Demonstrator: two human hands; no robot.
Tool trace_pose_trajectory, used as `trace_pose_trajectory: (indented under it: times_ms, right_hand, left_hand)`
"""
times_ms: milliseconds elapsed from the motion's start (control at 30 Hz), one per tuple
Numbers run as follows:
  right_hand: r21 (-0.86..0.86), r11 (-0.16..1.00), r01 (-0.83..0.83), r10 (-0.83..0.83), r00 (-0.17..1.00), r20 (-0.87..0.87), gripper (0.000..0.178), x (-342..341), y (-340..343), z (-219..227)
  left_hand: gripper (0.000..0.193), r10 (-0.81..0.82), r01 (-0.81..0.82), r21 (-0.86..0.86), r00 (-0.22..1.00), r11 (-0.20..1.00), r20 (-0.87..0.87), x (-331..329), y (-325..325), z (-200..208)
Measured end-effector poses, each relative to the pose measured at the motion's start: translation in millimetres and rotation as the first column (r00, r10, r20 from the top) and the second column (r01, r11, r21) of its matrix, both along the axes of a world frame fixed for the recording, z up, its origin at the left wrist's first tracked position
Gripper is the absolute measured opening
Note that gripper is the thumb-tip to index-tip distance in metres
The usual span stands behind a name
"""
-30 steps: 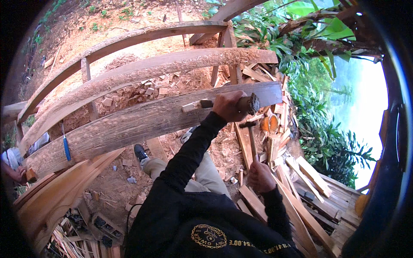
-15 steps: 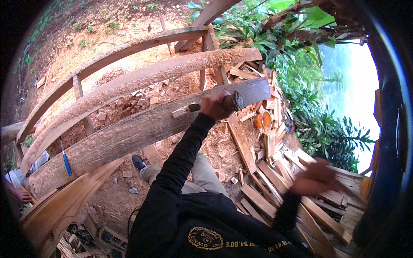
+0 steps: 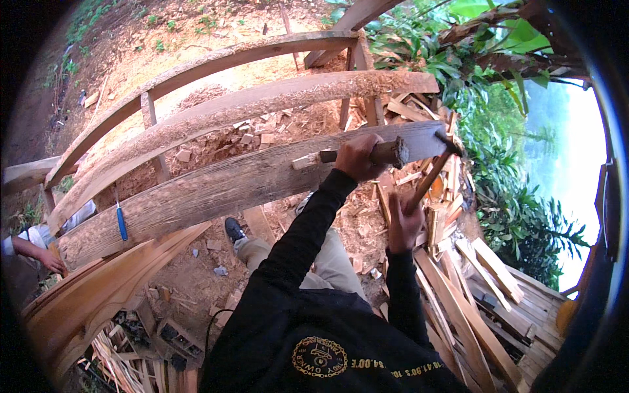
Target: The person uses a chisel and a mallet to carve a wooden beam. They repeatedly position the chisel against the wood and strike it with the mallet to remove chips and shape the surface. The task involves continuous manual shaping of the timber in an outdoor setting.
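A long, thick grey plank lies across in front of me. My left hand is over its right part, closed around a short, thick wooden handle with a dark, battered end. Just left of that hand a dark piece with a pale wooden block shows on the plank; whether it joins the handle is hidden. My right hand grips the wooden shaft of a hammer. The hammer's dark head is at the plank's right end; I cannot tell whether it touches.
Beyond the plank stands a curved wooden frame and a beam covered in shavings. A blue-handled tool rests by the plank's left part. Another person's hand is at far left. Boards and offcuts pile up at right.
My right hand has swung up and left from the lower right, bringing the hammer to the plank's right end. My left hand keeps its grip. The view has shifted slightly.
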State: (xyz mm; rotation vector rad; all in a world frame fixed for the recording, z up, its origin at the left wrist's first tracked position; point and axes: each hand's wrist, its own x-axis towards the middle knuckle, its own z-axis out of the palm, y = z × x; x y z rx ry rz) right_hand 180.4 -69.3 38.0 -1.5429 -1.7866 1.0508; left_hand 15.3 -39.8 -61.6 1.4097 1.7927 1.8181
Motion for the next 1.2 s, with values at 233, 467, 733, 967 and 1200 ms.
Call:
trace_pose_trajectory:
  times_ms: [233,467,733,967,1200]
  right_hand:
    - [0.151,0.985,0.086,-0.022,0.923,-0.383,0.050,-99,49,-24]
    - [-0.002,0.999,0.037,-0.032,0.843,-0.537,0.039,-116,46,-16]
    - [-0.148,0.989,0.006,-0.086,0.838,-0.539,0.039,-92,99,-28]
    - [-0.364,0.923,-0.124,-0.124,0.799,-0.588,0.035,-61,198,-91]
    - [-0.346,0.933,-0.095,-0.134,0.803,-0.581,0.037,-49,178,-80]
  left_hand:
    - [0.033,0.017,-0.005,0.068,0.984,0.998,-0.177,-37,-14,4]
    - [0.020,0.451,-0.647,-0.511,0.762,0.566,-0.465,-52,-70,-116]
    - [0.014,0.281,-0.564,-0.559,0.811,0.607,-0.512,-41,-65,-134]
    - [0.014,0.227,-0.527,-0.591,0.832,0.611,-0.507,-43,-63,-132]
    - [0.013,0.190,-0.510,-0.635,0.843,0.580,-0.504,-42,-64,-133]
